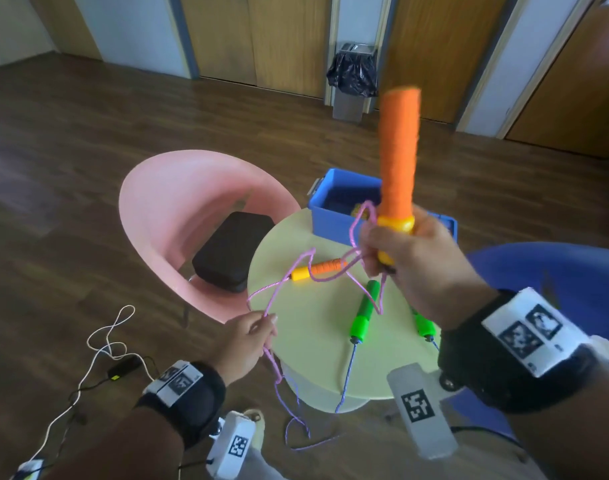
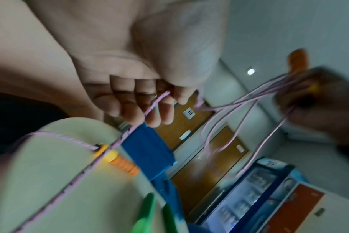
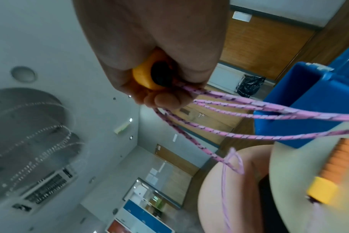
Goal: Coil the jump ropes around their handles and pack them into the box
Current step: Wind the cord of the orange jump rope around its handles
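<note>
**Pink rope half gathered, one handle up in the air**

Starting at the left: a pink plastic tub chair (image 1: pixel 178 202) with a black seat pad sits just past the round pale-green table (image 1: pixel 317 358). The left hand (image 1: pixel 246 341) is at the table's near-left edge, fingers curled and pinching the pink braided rope (image 1: pixel 261 292) between thumb and fingertips; the left wrist view shows the cord running out between the fingers (image 2: pixel 159 113). From there the rope drops off the edge to the floor and also runs up across the table.

On the table, the second orange foam handle with a yellow cap (image 1: pixel 318 269) lies flat on the far-left part, rope still attached. Two green handles (image 1: pixel 365 311) of another rope lie nearer the middle, their blue cord hanging over the near edge.

Over to the right, the right hand (image 1: pixel 414 261) is raised above the table, wrapped tight around the yellow base of the upright orange foam handle (image 1: pixel 398 157), with several loops of pink rope bunched in the same grip. The blue plastic box (image 1: pixel 341 206) sits open at the far edge, behind that hand.
</note>
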The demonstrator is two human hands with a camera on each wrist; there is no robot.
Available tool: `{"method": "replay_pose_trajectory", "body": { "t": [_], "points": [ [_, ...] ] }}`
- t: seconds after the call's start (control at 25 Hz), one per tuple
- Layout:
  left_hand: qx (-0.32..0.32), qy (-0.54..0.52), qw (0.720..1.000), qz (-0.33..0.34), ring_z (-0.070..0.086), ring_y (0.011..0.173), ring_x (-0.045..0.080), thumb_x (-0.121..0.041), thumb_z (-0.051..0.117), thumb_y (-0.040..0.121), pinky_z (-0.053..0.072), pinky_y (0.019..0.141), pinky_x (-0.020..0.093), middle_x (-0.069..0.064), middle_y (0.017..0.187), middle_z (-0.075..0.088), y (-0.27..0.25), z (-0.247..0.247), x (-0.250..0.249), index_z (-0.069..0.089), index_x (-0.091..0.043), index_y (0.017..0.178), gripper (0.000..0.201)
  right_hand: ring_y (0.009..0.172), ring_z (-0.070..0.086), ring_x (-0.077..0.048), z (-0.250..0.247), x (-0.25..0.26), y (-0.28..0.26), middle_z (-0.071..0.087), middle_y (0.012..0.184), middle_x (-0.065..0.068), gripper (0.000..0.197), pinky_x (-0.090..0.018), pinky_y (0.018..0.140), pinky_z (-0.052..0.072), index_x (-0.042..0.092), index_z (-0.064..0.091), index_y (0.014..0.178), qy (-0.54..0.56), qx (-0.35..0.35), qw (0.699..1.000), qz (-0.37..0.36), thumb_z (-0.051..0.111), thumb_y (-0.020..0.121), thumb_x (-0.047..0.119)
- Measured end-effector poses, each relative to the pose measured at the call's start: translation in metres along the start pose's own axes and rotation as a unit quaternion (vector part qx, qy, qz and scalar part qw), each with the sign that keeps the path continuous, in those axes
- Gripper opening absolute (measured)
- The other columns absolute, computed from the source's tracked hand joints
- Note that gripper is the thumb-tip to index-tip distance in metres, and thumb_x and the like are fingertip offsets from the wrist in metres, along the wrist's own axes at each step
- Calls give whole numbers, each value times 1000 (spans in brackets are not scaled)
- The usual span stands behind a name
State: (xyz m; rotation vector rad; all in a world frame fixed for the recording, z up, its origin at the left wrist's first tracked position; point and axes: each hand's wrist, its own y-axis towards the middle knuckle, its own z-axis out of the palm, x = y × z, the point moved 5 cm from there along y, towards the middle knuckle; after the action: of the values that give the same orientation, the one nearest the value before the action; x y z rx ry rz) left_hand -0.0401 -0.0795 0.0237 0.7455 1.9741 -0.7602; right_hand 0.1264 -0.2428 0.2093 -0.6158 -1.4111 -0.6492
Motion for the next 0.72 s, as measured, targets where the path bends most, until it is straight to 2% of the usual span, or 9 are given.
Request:
{"method": "replay_pose_trajectory", "body": {
  "t": [0.12,0.2,0.28,0.36,0.44,0.52,0.6,0.68,0.72],
  "points": [
    [6,-12,998,68,50,50,10,-44,53,91,43,54,21,-2,60,59,-10,-11,-57,64,-19,69,35,57,59,-22,13,-40,-6,68,69,-8,19,-34,60,52,5,57,88,-66,35,995,62,60,83,-13],
    [20,-35,993,111,53,53,10,-36,55,98,47,55,24,-2,62,60,-17,-16,-90,65,-18,71,34,61,63,-20,24,-60,-9,73,77,-4,23,-38,66,56,7,60,93,-79,58,991,87,58,82,-14],
    [28,-53,986,158,58,58,10,-27,56,100,52,59,29,3,67,65,-27,-21,-122,65,-11,74,32,66,65,-22,38,-72,-13,71,78,-4,22,-41,72,57,6,61,93,-71,111,985,108,61,82,-14],
    [17,-69,977,203,62,59,12,-26,56,98,52,57,24,9,70,67,-30,-29,-144,65,-4,74,33,71,64,-26,52,-77,-19,67,76,-9,18,-39,70,57,4,62,90,-34,179,974,136,62,82,-12],
    [1,-102,970,221,62,56,18,-32,55,97,51,53,29,10,70,65,-30,-38,-153,62,-4,73,38,69,63,-26,61,-75,-21,69,79,-12,13,-33,62,55,3,62,89,-6,210,966,147,66,78,-3],
    [-50,-125,970,204,59,55,25,-44,48,93,48,56,33,15,68,62,-20,-49,-142,58,-4,70,47,62,61,-26,61,-67,-17,66,77,-18,13,-30,58,50,5,60,81,10,193,972,136,66,70,4],
    [-106,-150,977,113,50,51,27,-48,39,93,40,55,34,20,61,55,-2,-51,-104,55,-5,65,54,58,60,-25,57,-53,-10,63,72,-18,14,-30,57,51,3,57,82,75,155,979,111,65,71,4],
    [-78,-151,985,2,41,42,18,-35,44,91,31,51,32,13,58,49,16,-33,-55,59,-16,64,37,58,60,-25,52,-37,-3,62,70,-12,10,-31,58,52,3,56,84,169,132,973,86,62,76,2],
    [-20,-114,993,-33,42,41,14,-27,50,86,31,51,31,8,62,50,21,-17,-33,63,-23,72,20,59,60,-24,50,-28,0,62,70,-10,6,-32,59,53,5,58,82,200,126,969,76,61,77,2]
  ]
}}
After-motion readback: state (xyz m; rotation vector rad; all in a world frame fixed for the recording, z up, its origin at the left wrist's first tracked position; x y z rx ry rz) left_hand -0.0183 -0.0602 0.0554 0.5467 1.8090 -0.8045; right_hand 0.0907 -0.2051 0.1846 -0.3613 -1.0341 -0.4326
